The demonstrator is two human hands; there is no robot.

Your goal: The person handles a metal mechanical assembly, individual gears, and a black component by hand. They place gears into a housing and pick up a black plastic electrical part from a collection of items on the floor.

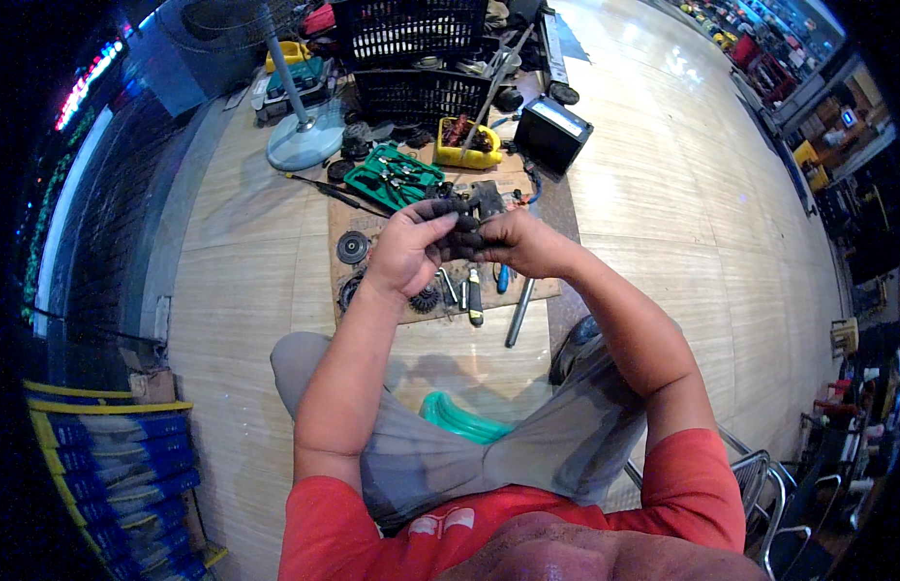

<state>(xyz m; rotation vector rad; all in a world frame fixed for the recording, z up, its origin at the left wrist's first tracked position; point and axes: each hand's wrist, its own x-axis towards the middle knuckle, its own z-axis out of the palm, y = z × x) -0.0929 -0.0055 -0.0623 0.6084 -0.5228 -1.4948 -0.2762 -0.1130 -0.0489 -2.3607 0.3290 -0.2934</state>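
My left hand and my right hand meet over a cardboard sheet, their fingers bent inward and blackened. Both are closed around something small and dark that the fingers mostly hide; I cannot make out its kind. Beneath them lie a black wheel-like disc, a dark toothed part, a yellow-and-black handled tool, a blue-handled tool and a metal tube. Just beyond my hands is a dark block-shaped part.
A green tool case lies open beyond the hands, beside a yellow bin of coppery parts. A black box, a fan's round base and a black crate stand farther back. A green stool is between my legs.
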